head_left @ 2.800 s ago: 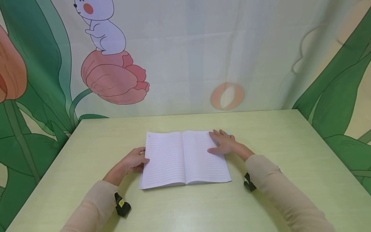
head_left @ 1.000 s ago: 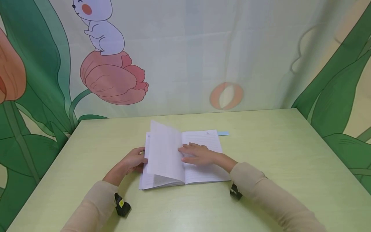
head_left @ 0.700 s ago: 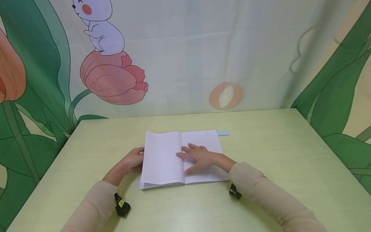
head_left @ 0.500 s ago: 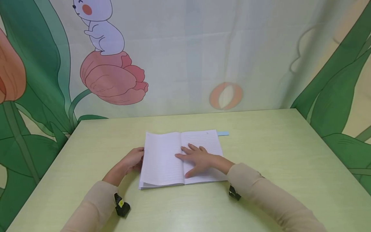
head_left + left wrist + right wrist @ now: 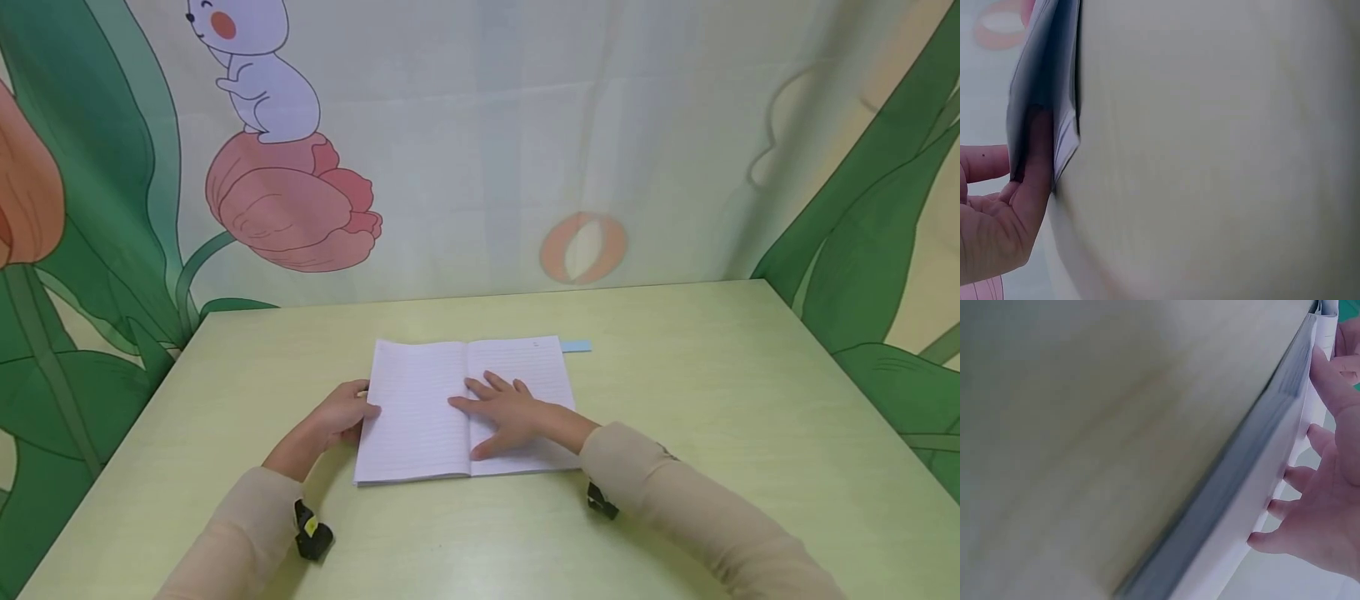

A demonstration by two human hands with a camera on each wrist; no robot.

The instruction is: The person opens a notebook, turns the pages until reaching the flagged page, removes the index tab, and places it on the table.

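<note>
An open notebook (image 5: 420,433) with ruled white pages lies on the table, its spine running away from me. My left hand (image 5: 341,417) pinches the left edge of its pages, thumb on top. In the left wrist view, a finger (image 5: 1038,150) reaches in under the lifted pages while the thumb presses from the other side. My right hand (image 5: 510,417) rests with spread fingers on the right page near the fold. The right wrist view shows its fingertips (image 5: 1297,478) touching the paper above the thick page stack. A light blue tab (image 5: 576,346) sticks out past the upper right edge.
The pale yellow-green table (image 5: 675,358) extends around the notebook. Behind it hangs a curtain (image 5: 465,150) printed with flowers and a white animal. A small black camera (image 5: 313,533) is strapped at the left wrist, another at the right.
My right hand left the upper right page edge and swept a leaf over to the left side, then spread near the fold. My left thumb now lies on top of the turned leaf.
</note>
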